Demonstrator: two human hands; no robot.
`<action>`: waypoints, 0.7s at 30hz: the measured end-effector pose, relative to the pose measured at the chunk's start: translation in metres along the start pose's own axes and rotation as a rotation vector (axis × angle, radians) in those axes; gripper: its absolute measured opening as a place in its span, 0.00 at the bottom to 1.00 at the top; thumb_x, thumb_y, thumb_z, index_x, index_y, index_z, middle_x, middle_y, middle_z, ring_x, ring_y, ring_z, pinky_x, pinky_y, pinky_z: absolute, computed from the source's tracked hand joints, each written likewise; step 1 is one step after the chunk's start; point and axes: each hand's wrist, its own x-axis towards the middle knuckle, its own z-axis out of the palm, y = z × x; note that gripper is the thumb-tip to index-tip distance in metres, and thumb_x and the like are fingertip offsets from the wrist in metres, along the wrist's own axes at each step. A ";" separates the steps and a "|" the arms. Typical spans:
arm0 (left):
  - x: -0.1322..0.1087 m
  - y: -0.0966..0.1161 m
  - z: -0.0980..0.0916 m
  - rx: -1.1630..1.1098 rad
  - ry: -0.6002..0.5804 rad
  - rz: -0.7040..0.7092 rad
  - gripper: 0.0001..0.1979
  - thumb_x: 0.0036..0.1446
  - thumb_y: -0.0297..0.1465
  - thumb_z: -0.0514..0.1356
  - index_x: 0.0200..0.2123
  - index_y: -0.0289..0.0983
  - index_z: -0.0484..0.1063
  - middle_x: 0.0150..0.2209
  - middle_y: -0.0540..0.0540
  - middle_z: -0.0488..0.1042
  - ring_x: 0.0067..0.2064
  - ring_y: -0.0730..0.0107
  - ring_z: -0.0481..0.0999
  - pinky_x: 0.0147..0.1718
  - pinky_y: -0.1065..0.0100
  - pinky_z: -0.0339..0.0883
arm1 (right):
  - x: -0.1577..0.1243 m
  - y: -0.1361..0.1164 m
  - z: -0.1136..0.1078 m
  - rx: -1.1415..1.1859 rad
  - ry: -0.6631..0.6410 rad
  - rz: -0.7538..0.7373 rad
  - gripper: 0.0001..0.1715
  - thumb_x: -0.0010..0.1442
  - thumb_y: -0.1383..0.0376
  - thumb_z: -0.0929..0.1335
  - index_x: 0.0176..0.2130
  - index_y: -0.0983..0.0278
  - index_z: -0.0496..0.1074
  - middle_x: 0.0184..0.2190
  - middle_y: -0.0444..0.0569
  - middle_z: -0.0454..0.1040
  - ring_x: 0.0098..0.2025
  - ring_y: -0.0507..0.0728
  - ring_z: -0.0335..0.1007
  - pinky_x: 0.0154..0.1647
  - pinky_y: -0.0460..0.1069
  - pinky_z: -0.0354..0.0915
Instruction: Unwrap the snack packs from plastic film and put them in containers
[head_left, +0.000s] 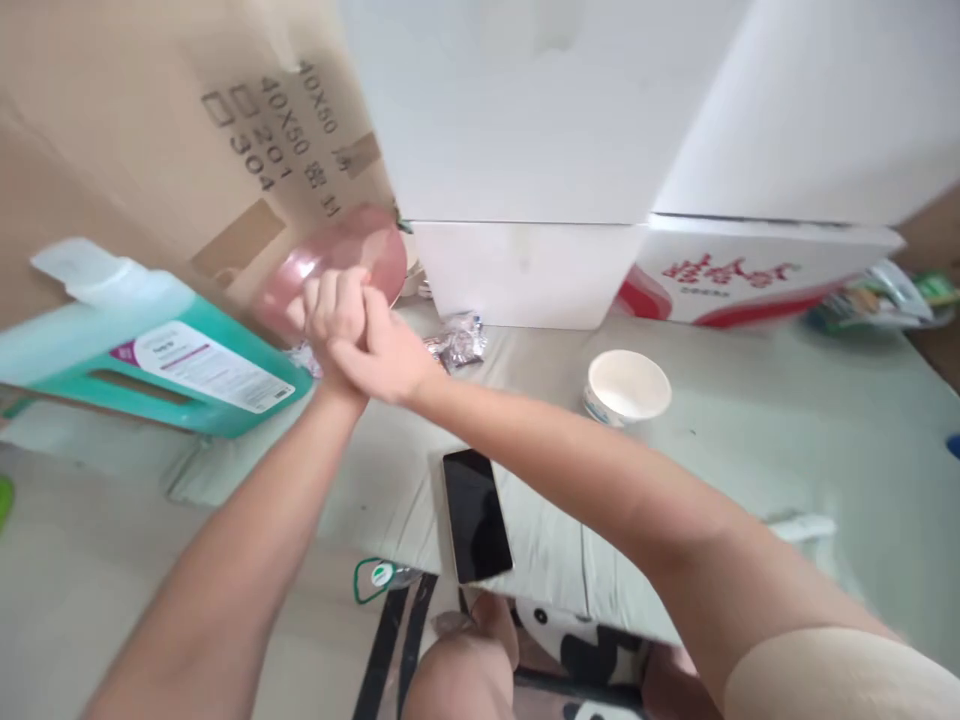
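Observation:
My left hand and my right hand are pressed together above the left part of the covered table, fingers closed around each other. The right thumb lies across the left hand. Whatever may be between the palms is hidden. Right behind them is a round, shiny pink dish or lid, partly covered by the fingers. To their left a large jug of teal liquid with a white label leans over. Small clear crinkled wrappers lie just right of the hands. Below my right forearm rests a dark-screened phone.
A white bowl with a patterned side stands on the grey-green table cover. White boxes line the back, and a big cardboard box rises at the left. A plastic packet lies far right. My knees are under the table edge.

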 end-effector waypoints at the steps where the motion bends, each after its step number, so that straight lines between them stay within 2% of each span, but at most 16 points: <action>1: -0.016 0.007 -0.011 0.003 0.011 0.012 0.16 0.65 0.36 0.52 0.49 0.39 0.74 0.49 0.36 0.78 0.54 0.47 0.68 0.55 0.49 0.52 | -0.023 -0.005 -0.003 0.020 -0.032 -0.026 0.40 0.63 0.51 0.67 0.68 0.57 0.52 0.61 0.47 0.72 0.63 0.64 0.71 0.65 0.61 0.70; 3: -0.050 0.023 -0.031 -0.035 0.113 0.002 0.13 0.62 0.37 0.54 0.45 0.41 0.75 0.45 0.36 0.78 0.49 0.45 0.70 0.51 0.48 0.56 | -0.074 -0.012 -0.014 0.061 -0.047 -0.078 0.39 0.63 0.52 0.66 0.68 0.57 0.53 0.66 0.47 0.69 0.68 0.63 0.67 0.70 0.60 0.66; 6: -0.114 0.056 -0.057 -0.081 0.141 0.100 0.16 0.65 0.41 0.50 0.42 0.42 0.74 0.38 0.36 0.78 0.42 0.47 0.71 0.48 0.48 0.59 | -0.165 -0.008 -0.046 0.133 -0.018 -0.138 0.35 0.65 0.54 0.65 0.67 0.57 0.55 0.71 0.51 0.62 0.74 0.61 0.56 0.73 0.61 0.62; 8: -0.161 0.087 -0.068 -0.160 0.140 0.215 0.16 0.67 0.41 0.52 0.43 0.41 0.77 0.38 0.35 0.79 0.40 0.48 0.74 0.47 0.49 0.60 | -0.229 0.003 -0.079 0.161 0.109 -0.094 0.37 0.64 0.54 0.67 0.67 0.58 0.55 0.71 0.56 0.63 0.75 0.65 0.54 0.72 0.65 0.63; 10: -0.203 0.126 -0.071 -0.294 0.052 0.285 0.13 0.66 0.40 0.58 0.43 0.42 0.80 0.37 0.37 0.81 0.40 0.50 0.76 0.48 0.51 0.61 | -0.286 0.017 -0.118 0.210 0.266 0.032 0.42 0.65 0.52 0.67 0.70 0.55 0.49 0.75 0.58 0.52 0.75 0.67 0.55 0.64 0.65 0.71; 11: -0.219 0.149 -0.069 -0.403 -0.018 0.297 0.11 0.64 0.39 0.60 0.41 0.44 0.82 0.36 0.38 0.81 0.39 0.51 0.77 0.49 0.52 0.62 | -0.311 0.023 -0.137 0.238 0.354 0.079 0.42 0.67 0.51 0.65 0.71 0.52 0.45 0.77 0.59 0.48 0.73 0.66 0.59 0.59 0.63 0.75; 12: -0.232 0.174 -0.065 -0.522 -0.120 0.281 0.09 0.61 0.39 0.63 0.39 0.46 0.83 0.35 0.40 0.82 0.39 0.51 0.78 0.49 0.53 0.63 | -0.332 0.030 -0.155 0.231 0.412 0.112 0.42 0.68 0.52 0.64 0.72 0.50 0.41 0.76 0.60 0.48 0.72 0.65 0.62 0.56 0.61 0.77; 14: -0.247 0.225 -0.051 -0.765 -0.371 0.200 0.06 0.57 0.38 0.68 0.38 0.50 0.84 0.36 0.43 0.83 0.42 0.50 0.79 0.52 0.53 0.65 | -0.364 0.041 -0.187 0.157 0.553 0.157 0.40 0.70 0.54 0.62 0.71 0.47 0.36 0.73 0.61 0.54 0.68 0.63 0.68 0.51 0.59 0.78; 16: -0.254 0.276 -0.034 -0.940 -0.556 0.170 0.08 0.56 0.38 0.68 0.40 0.51 0.85 0.39 0.45 0.84 0.47 0.49 0.79 0.56 0.52 0.64 | -0.385 0.053 -0.213 0.073 0.698 0.204 0.39 0.71 0.56 0.59 0.71 0.45 0.33 0.70 0.61 0.59 0.65 0.62 0.72 0.48 0.57 0.78; 19: -0.258 0.340 -0.005 -1.067 -0.688 0.219 0.07 0.57 0.37 0.67 0.39 0.50 0.84 0.40 0.46 0.84 0.50 0.50 0.79 0.58 0.53 0.63 | -0.401 0.079 -0.244 0.053 0.897 0.275 0.38 0.71 0.57 0.58 0.71 0.44 0.32 0.68 0.62 0.62 0.62 0.62 0.74 0.46 0.56 0.78; 21: -0.261 0.367 0.016 -1.079 -0.694 0.281 0.06 0.60 0.36 0.65 0.38 0.48 0.84 0.39 0.47 0.84 0.48 0.54 0.80 0.57 0.55 0.64 | -0.402 0.100 -0.260 0.074 1.004 0.309 0.40 0.70 0.58 0.58 0.72 0.44 0.32 0.66 0.61 0.65 0.60 0.62 0.75 0.46 0.56 0.77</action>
